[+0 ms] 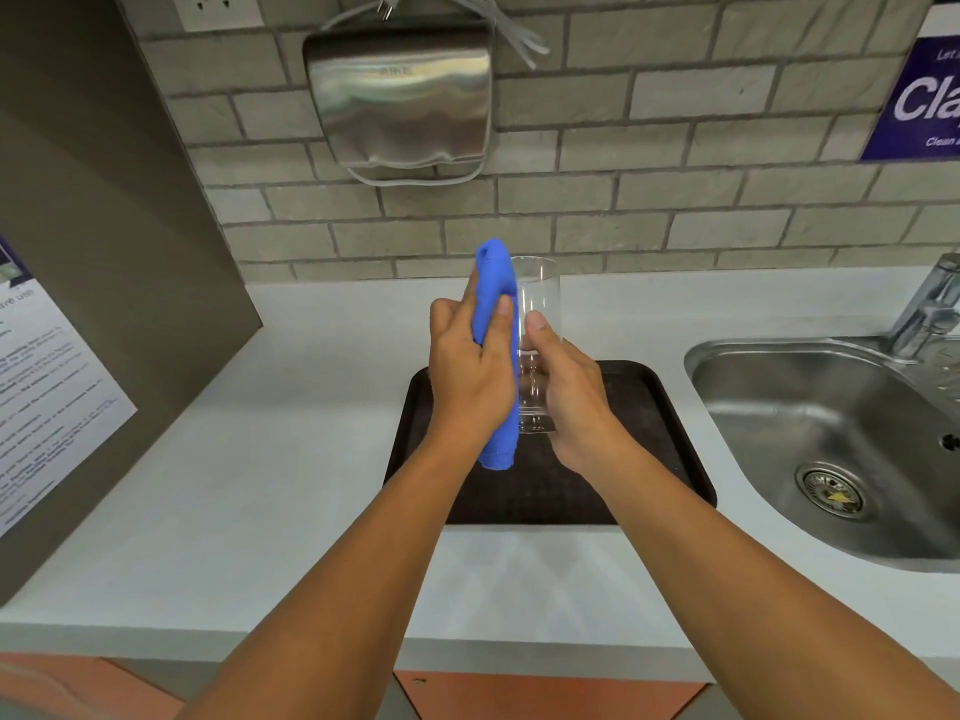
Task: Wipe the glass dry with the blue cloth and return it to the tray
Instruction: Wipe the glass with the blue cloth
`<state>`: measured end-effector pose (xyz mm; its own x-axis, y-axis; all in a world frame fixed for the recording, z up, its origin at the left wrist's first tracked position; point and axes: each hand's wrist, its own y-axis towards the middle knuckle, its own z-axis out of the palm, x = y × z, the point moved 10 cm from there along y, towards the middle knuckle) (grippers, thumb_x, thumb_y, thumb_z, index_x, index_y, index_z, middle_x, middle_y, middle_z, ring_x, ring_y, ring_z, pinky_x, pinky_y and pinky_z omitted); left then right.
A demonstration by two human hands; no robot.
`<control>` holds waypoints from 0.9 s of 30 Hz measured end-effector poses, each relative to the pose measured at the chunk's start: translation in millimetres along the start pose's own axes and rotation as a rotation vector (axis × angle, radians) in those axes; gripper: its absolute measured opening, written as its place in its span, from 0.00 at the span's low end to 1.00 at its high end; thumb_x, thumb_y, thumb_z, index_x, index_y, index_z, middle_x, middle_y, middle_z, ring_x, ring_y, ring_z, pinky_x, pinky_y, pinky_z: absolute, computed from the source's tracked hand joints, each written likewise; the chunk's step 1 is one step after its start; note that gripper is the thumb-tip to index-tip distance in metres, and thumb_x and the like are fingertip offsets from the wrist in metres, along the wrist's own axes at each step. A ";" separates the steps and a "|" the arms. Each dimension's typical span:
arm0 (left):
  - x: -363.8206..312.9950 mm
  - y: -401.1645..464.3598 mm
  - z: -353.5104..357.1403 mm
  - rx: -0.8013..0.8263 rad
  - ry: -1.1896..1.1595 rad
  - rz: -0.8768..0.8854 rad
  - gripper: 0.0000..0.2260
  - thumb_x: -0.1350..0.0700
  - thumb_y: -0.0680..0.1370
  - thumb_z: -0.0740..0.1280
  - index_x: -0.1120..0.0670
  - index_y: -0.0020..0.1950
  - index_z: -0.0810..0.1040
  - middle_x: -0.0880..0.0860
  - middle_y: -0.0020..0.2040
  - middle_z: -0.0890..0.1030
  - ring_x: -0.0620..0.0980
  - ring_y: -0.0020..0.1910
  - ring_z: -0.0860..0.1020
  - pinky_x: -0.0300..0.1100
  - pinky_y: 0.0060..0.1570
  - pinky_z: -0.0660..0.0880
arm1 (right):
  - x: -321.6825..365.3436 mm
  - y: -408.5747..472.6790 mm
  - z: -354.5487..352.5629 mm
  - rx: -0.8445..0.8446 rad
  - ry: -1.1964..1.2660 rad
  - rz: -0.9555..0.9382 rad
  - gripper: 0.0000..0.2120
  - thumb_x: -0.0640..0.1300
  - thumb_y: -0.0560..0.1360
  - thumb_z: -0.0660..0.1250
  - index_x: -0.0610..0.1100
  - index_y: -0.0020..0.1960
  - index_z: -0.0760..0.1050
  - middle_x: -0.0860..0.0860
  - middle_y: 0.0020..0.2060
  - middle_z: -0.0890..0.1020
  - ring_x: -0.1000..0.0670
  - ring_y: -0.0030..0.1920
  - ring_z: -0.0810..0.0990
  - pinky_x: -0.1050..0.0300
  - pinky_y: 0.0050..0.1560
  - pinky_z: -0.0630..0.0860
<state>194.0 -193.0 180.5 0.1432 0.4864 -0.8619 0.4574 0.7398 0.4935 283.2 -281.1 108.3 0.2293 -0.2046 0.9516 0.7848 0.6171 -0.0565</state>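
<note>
Two bare forearms come up from the lower edge of the frame over the pale counter (270, 511). In the centre, the left hand (470, 379) has its grip clamped on the folded blue cloth (496, 324) and presses the cloth flat against the left side of the glass (535, 345). The right hand (569, 394) has its grip closed around the lower part of the glass, the thumb lying on the near wall. The glass is held upright in the air, above the dark tray (649, 439), which lies on the counter just behind the hands. At the right of the frame is a steel sink (831, 418) with its tap (930, 309) above. On the brick wall, upper centre, hangs a metal hand dryer (400, 96).

I judge that the wiping is in progress and the return is not yet done. The risk is that the wet, smooth glass slips through the right fingers if the cloth pushes too hard sideways; it would then fall on the tray or the counter. Also, the bare thumb may leave marks on wiped parts.
</note>
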 end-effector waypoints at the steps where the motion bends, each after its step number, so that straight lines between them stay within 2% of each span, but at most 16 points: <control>1: 13.5 4.8 -2.2 -0.002 -0.050 -0.120 0.13 0.47 0.81 0.60 0.53 0.45 0.77 0.49 0.39 0.72 0.35 0.29 0.74 0.30 0.30 0.71 | -1.4 -1.7 1.5 0.022 0.045 0.017 0.39 0.68 0.64 0.74 0.35 0.58 0.78 0.44 0.44 0.84 0.44 0.44 0.82 0.40 0.55 0.80; 3: 41.8 5.7 -2.0 0.030 -0.099 -0.398 0.17 0.45 0.81 0.60 0.54 0.38 0.74 0.50 0.32 0.75 0.39 0.23 0.74 0.33 0.24 0.71 | -4.6 -3.0 5.4 0.077 0.112 0.047 0.39 0.68 0.61 0.74 0.38 0.57 0.79 0.44 0.41 0.84 0.44 0.40 0.83 0.44 0.45 0.82; 5: 55.9 0.5 1.1 0.073 -0.114 -0.553 0.18 0.44 0.81 0.60 0.55 0.38 0.75 0.50 0.28 0.77 0.43 0.23 0.75 0.34 0.22 0.71 | -7.9 -4.0 8.5 0.119 0.142 0.071 0.33 0.67 0.61 0.72 0.41 0.52 0.80 0.45 0.38 0.83 0.47 0.35 0.82 0.50 0.39 0.80; 7: 47.7 -1.0 4.1 0.068 -0.138 -0.485 0.17 0.45 0.81 0.59 0.55 0.42 0.76 0.50 0.29 0.78 0.41 0.22 0.76 0.33 0.21 0.71 | -11.2 -3.6 7.6 0.126 0.157 0.083 0.29 0.66 0.64 0.70 0.42 0.48 0.81 0.46 0.37 0.83 0.47 0.35 0.82 0.50 0.41 0.80; 10: 10.8 -2.5 4.9 0.060 0.015 -0.094 0.11 0.46 0.81 0.59 0.51 0.54 0.77 0.47 0.43 0.73 0.35 0.32 0.76 0.30 0.32 0.72 | -9.2 -1.7 5.3 0.115 0.135 0.062 0.28 0.64 0.71 0.68 0.39 0.53 0.81 0.42 0.43 0.84 0.43 0.43 0.83 0.43 0.52 0.79; 11: 4.0 -3.8 7.0 0.074 0.017 -0.022 0.11 0.46 0.81 0.60 0.50 0.57 0.77 0.47 0.44 0.71 0.34 0.35 0.76 0.30 0.36 0.72 | -8.0 -2.4 6.3 0.130 0.147 0.055 0.28 0.63 0.72 0.68 0.38 0.55 0.81 0.42 0.45 0.84 0.43 0.45 0.83 0.42 0.55 0.79; 12: 5.3 -2.8 6.8 0.079 -0.012 -0.047 0.11 0.47 0.81 0.61 0.50 0.56 0.78 0.47 0.44 0.72 0.36 0.35 0.76 0.31 0.37 0.73 | -7.5 -3.7 8.4 0.154 0.175 0.059 0.29 0.64 0.71 0.68 0.39 0.55 0.81 0.42 0.45 0.83 0.43 0.45 0.83 0.43 0.54 0.79; 13: 13.7 -0.3 5.3 0.079 -0.064 -0.156 0.11 0.47 0.81 0.61 0.52 0.51 0.79 0.47 0.41 0.76 0.37 0.32 0.77 0.34 0.35 0.73 | -8.2 -5.1 10.8 0.185 0.212 0.074 0.29 0.65 0.69 0.68 0.40 0.54 0.81 0.43 0.43 0.83 0.44 0.43 0.83 0.45 0.51 0.80; 14: 25.9 0.6 4.1 0.082 -0.121 -0.303 0.14 0.46 0.81 0.61 0.54 0.45 0.79 0.47 0.35 0.80 0.39 0.28 0.77 0.35 0.30 0.74 | -9.2 -6.2 12.5 0.217 0.237 0.089 0.30 0.66 0.68 0.67 0.40 0.53 0.80 0.44 0.41 0.83 0.45 0.40 0.83 0.48 0.46 0.80; 16: 40.5 -3.4 2.6 0.096 -0.188 -0.502 0.18 0.45 0.81 0.60 0.55 0.40 0.77 0.47 0.25 0.79 0.43 0.23 0.77 0.32 0.20 0.71 | -11.1 -8.7 13.8 0.256 0.245 0.106 0.30 0.67 0.69 0.65 0.40 0.53 0.79 0.45 0.39 0.81 0.47 0.37 0.81 0.51 0.41 0.80; 18: 42.8 -4.7 5.1 0.125 -0.178 -0.499 0.18 0.43 0.81 0.59 0.54 0.42 0.79 0.51 0.30 0.80 0.48 0.28 0.78 0.34 0.23 0.75 | -12.3 -11.1 14.4 0.248 0.248 0.118 0.31 0.67 0.68 0.66 0.40 0.54 0.78 0.45 0.40 0.81 0.46 0.37 0.80 0.51 0.41 0.79; 20: 43.5 -6.7 5.5 0.114 -0.196 -0.478 0.18 0.42 0.81 0.59 0.54 0.44 0.79 0.55 0.35 0.78 0.53 0.33 0.77 0.41 0.30 0.77 | -11.6 -9.3 12.4 0.199 0.231 0.108 0.31 0.66 0.67 0.68 0.40 0.57 0.74 0.43 0.42 0.80 0.44 0.38 0.80 0.49 0.42 0.79; 22: 46.1 -7.6 4.0 0.099 -0.214 -0.478 0.19 0.42 0.81 0.58 0.55 0.45 0.78 0.58 0.38 0.76 0.54 0.35 0.75 0.47 0.35 0.77 | -8.6 -4.7 4.6 0.109 0.199 0.068 0.29 0.64 0.69 0.70 0.42 0.56 0.71 0.38 0.43 0.77 0.38 0.40 0.79 0.43 0.44 0.80; 24: 46.9 -7.8 -0.3 0.067 -0.198 -0.456 0.19 0.42 0.81 0.58 0.55 0.46 0.78 0.57 0.37 0.75 0.51 0.33 0.75 0.43 0.33 0.75 | -5.8 -0.6 -7.7 -0.008 0.106 0.014 0.26 0.62 0.72 0.70 0.40 0.52 0.72 0.37 0.45 0.76 0.37 0.45 0.77 0.34 0.54 0.78; 25: 47.5 -7.8 -3.0 0.043 -0.185 -0.438 0.18 0.42 0.81 0.58 0.54 0.45 0.78 0.55 0.36 0.75 0.47 0.30 0.75 0.39 0.29 0.74 | -5.4 -0.1 -11.2 -0.043 0.038 0.002 0.25 0.62 0.74 0.69 0.38 0.50 0.75 0.38 0.45 0.78 0.38 0.46 0.79 0.34 0.58 0.77; 27: 47.0 -7.9 -6.8 0.009 -0.128 -0.393 0.16 0.43 0.81 0.57 0.53 0.46 0.77 0.51 0.35 0.76 0.40 0.27 0.74 0.33 0.27 0.72 | -6.3 -1.8 -8.6 -0.037 -0.070 0.004 0.26 0.65 0.76 0.65 0.40 0.53 0.79 0.44 0.45 0.84 0.45 0.44 0.84 0.39 0.59 0.79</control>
<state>191.1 -172.8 136.9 0.0636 0.1052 -0.9924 0.5064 0.8535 0.1229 285.4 -287.5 99.8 0.1926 -0.1482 0.9700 0.8053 0.5888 -0.0699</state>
